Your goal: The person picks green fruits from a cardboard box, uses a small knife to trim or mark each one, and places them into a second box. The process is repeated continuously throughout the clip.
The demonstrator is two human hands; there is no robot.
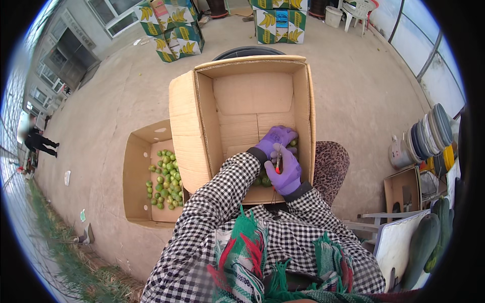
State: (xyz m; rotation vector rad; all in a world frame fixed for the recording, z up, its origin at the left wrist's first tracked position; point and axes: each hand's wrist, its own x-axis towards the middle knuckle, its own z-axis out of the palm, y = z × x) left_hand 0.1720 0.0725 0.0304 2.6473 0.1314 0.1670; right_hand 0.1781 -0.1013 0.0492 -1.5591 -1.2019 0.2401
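Note:
Both my hands wear purple gloves and are inside an open cardboard box (238, 130) in front of my lap. My left hand (276, 139) lies palm down at the box's right side, with green round fruits (293, 142) by its fingertips. Whether its fingers grip one is hidden. Nearer to me, my right hand (286, 174) holds small snips (279, 161) with a red part, the blades pointing away from me. Below and beside that hand, more green fruits (262, 181) sit in the box's near right corner.
At the left, a lower cardboard box (132, 178) holds many small green fruits (166, 180). Banana cartons (178, 41) stand beyond. Stacked buckets (420, 136), a white board (398, 242) and long green gourds (420, 250) are at the right. A person (38, 140) stands far left.

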